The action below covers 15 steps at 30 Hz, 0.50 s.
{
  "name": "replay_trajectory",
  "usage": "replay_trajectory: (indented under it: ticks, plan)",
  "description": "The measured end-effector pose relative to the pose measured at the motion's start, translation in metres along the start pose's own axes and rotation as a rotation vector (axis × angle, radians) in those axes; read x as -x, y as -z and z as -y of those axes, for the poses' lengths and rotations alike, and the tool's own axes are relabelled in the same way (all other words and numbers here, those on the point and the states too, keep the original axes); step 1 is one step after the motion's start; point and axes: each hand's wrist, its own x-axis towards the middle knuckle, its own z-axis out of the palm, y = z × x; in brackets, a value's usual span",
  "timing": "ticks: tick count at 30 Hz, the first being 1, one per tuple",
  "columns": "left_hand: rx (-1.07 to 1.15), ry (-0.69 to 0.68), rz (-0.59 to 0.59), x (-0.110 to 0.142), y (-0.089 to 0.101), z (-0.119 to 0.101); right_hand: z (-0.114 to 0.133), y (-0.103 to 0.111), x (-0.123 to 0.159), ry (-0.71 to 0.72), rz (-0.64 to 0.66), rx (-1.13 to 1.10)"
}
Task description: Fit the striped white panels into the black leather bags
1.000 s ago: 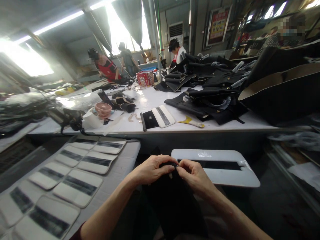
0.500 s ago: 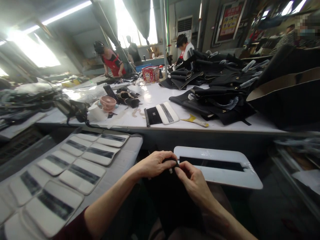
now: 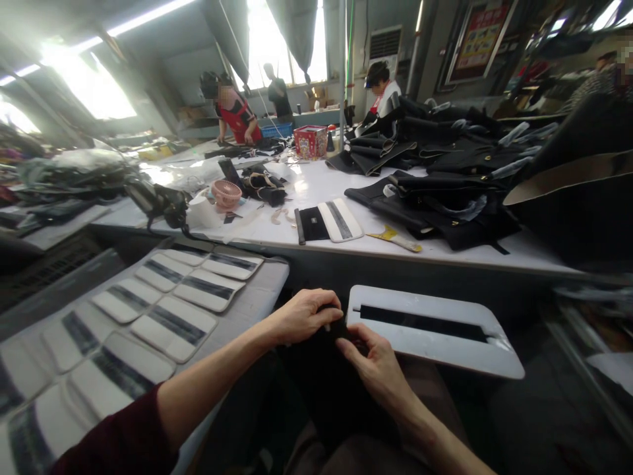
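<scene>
A piece of black material (image 3: 326, 376) hangs from both my hands over my lap, its lower part lost in the dark. My left hand (image 3: 309, 315) grips its top edge, fingers bent over it. Close by, my right hand (image 3: 370, 353) pinches the same edge between thumb and fingers. Just beyond my right hand lies a pale panel (image 3: 420, 307) with rounded corners and a long dark slot. To the left, several cream panels (image 3: 173, 324), each with a dark strip, lie in overlapping rows on a grey-white side table (image 3: 257, 310).
Across the long white table (image 3: 277, 234) are a black-and-cream piece (image 3: 341, 221), a yellow-handled tool (image 3: 395, 239), a pink fan (image 3: 226, 194) and a red box (image 3: 310, 142). Black bags (image 3: 430, 198) are piled at right. Co-workers (image 3: 240, 119) stand at the far side.
The view has swung slightly left, so the scene sits further right. Both hands keep hold of the black material, with small finger shifts along its edge.
</scene>
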Motion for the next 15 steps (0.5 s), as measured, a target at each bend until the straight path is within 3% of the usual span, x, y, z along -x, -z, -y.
replay_trajectory:
  ticks: [3,6,10,12,15]
  plan:
    - [0.033,0.116,-0.157,0.032,0.014,0.014,-0.022,0.009,0.022,-0.051,0.11,0.063]
    - [0.141,0.263,-0.382,0.083,0.022,0.029,-0.054,0.023,0.042,-0.143,0.041,0.023]
    - [0.458,0.539,-0.735,0.163,0.008,0.034,-0.074,0.018,0.051,-0.429,-0.05,-0.505]
    - [0.599,0.63,-0.874,0.198,-0.005,0.028,-0.072,0.003,0.048,-0.47,-0.011,-0.789]
    - [0.665,0.721,-1.057,0.237,-0.023,0.014,-0.069,-0.027,0.045,-0.521,0.056,-1.003]
